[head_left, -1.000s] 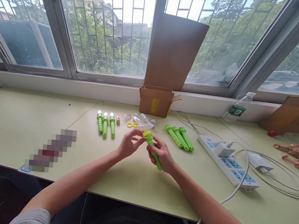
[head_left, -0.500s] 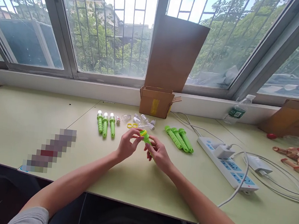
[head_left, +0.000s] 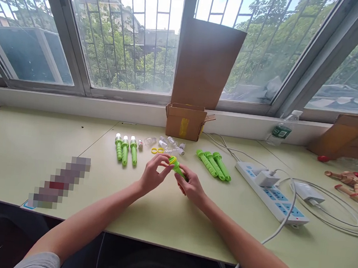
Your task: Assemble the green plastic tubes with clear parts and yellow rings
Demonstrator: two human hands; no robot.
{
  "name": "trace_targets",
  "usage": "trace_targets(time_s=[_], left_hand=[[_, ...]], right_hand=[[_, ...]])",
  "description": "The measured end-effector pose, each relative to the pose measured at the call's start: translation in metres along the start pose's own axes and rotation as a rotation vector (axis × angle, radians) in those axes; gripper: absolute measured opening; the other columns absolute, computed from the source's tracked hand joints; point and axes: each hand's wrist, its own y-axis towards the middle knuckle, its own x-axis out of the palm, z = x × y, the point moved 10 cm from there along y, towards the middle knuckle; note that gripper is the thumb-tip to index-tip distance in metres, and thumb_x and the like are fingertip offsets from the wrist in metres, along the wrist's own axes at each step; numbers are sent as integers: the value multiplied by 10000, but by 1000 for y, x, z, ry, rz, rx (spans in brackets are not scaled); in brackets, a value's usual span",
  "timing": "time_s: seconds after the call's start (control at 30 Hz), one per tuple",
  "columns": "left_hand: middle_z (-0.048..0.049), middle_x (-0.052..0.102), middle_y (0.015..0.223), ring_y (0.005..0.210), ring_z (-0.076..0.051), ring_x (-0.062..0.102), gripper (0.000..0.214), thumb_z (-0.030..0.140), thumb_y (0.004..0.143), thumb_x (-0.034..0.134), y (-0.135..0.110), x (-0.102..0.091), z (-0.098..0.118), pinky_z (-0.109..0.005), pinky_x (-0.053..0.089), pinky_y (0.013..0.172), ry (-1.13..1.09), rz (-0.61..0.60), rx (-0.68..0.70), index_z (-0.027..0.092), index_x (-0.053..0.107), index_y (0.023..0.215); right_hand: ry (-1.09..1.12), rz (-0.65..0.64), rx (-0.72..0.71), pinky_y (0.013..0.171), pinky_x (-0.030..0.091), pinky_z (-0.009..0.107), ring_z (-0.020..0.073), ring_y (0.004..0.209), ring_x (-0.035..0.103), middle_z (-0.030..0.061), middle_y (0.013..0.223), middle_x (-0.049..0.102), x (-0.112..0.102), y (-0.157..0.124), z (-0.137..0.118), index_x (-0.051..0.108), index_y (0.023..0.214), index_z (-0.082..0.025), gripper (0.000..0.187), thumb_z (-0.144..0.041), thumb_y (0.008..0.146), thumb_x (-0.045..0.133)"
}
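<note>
My right hand (head_left: 193,187) is closed round a green plastic tube (head_left: 178,170), which tilts with its wide end up and to the left. At that end sits a yellow ring (head_left: 172,160), pinched between the thumb and fingers of my left hand (head_left: 153,175); whether it is fully seated I cannot tell. Just beyond my hands lie two loose yellow rings (head_left: 157,151) and several clear plastic pieces (head_left: 163,142). To the left, three green tubes with white tops (head_left: 125,150) lie side by side. Three more green tubes (head_left: 213,165), without white tops, lie to the right.
A small cardboard box (head_left: 185,122) stands at the back by the window. On the right are a white power strip (head_left: 271,194) with cables, a plastic bottle (head_left: 282,130) and wooden pieces with red parts (head_left: 352,186). The table's front edge runs below my forearms.
My right hand has shifted slightly down and right along the green tube, so more of the tube shows. My left hand keeps its pinch on the yellow ring. The view has shifted slightly.
</note>
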Motion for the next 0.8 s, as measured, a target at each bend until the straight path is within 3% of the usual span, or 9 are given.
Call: trace_targets(time_s=[0.3,0.43,0.67,0.8], left_hand=[[-73,594,1019,921,-149,611,98,203,817,610,0,1,3,-303,604,711,10,-13,43,166,532,864],[-88,597,1033,940,-161,614,101,205,821,605,1,1,3,-315,605,715,-19,-29,38,165,521,859],[-109,601,1108,948,-185,638,272,270,759,686,-1,5,7,-381,602,762,-89,-70,52,168,493,921],[-93,616,1082,949,-184,644,257,256,759,687,-2,6,2,-381,603,774,-102,-63,36,169,493,904]], right_hand=[[163,-68,15,396,333,207,77,411,376,-65,510,436,6,1,-1,578,1046,-155,335,-425,857,519],[244,-114,28,366,284,205,71,379,354,-66,494,443,11,-1,-2,570,962,-164,276,-414,867,505],[384,-173,107,330,255,198,67,324,352,-59,470,474,18,-4,1,535,877,-175,241,-413,872,497],[461,-217,175,312,252,188,65,309,345,-54,466,489,23,-7,6,522,862,-181,230,-408,870,489]])
